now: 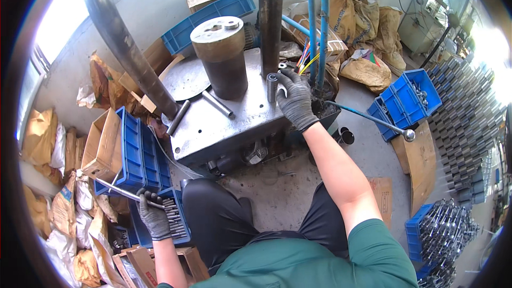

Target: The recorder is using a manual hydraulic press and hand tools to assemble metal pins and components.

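My left hand (153, 217), in a dark grey glove, is closed around a long metal rod (118, 189) above a blue crate (181, 229) of short metal pins. My gloved right hand (295, 101) has its fingers curled about a small upright metal sleeve (272, 89) on the steel press table (234, 122). The fingers partly hide the far side of the sleeve. Left of it stands a thick steel cylinder (221, 69) with a small ring (231, 24) on top. Two loose metal bars, a nearer one (178, 118) and another (217, 104), lie on the table's left part.
Steel columns (271, 26) and blue pipes (323, 32) rise behind the table. A lever with a ball end (408, 135) sticks out to the right. Blue bins (408, 98), stacked metal tubes (464, 106) and a heap of metal parts (445, 229) stand right; cartons (102, 146) and sacks are left.
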A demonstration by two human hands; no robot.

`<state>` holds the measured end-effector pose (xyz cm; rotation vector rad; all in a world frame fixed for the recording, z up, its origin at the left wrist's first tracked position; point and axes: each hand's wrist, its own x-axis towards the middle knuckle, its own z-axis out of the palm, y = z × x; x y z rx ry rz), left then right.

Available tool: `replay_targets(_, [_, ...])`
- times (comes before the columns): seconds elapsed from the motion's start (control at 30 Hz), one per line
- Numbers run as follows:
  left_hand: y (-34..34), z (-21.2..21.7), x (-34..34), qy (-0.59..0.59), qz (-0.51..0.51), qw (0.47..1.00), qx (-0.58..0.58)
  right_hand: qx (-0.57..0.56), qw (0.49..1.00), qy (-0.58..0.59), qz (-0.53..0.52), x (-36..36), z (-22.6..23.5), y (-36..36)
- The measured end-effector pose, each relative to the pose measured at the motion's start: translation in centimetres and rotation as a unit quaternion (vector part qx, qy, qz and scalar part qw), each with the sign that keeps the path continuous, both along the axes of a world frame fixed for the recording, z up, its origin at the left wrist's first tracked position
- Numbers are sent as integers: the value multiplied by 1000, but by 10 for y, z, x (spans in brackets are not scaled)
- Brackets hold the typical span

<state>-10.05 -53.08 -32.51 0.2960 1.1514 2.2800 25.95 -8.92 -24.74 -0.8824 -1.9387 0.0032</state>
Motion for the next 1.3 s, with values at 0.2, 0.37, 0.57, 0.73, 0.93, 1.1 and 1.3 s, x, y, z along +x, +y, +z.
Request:
replay_targets(0.2, [140, 123, 111, 116, -122, 979, 117, 66, 997, -42, -4, -1, 2, 15])
replay_targets(0.37, [240, 136, 204, 34, -194, 977, 79, 73, 996, -42, 19, 4, 3, 18])
replay_targets(0.57, [260, 60, 251, 76, -274, 958, -39, -142, 963, 206, 96, 13, 6, 8])
replay_targets(0.73, [264, 55, 255, 149, -363, 912, -120, -454, 658, 524, 294, 37, 17, -21])
replay_targets(0.93, [274, 38, 260, 196, -370, 898, -137, -450, 594, 573, 341, 58, 30, -32])
replay_targets(1.1, [274, 41, 261, 217, -348, 901, -141, -434, 604, 569, 350, 69, 38, -37])
replay_targets(1.3, [272, 44, 257, 224, -332, 904, -147, -440, 692, 442, 364, 67, 35, -55])
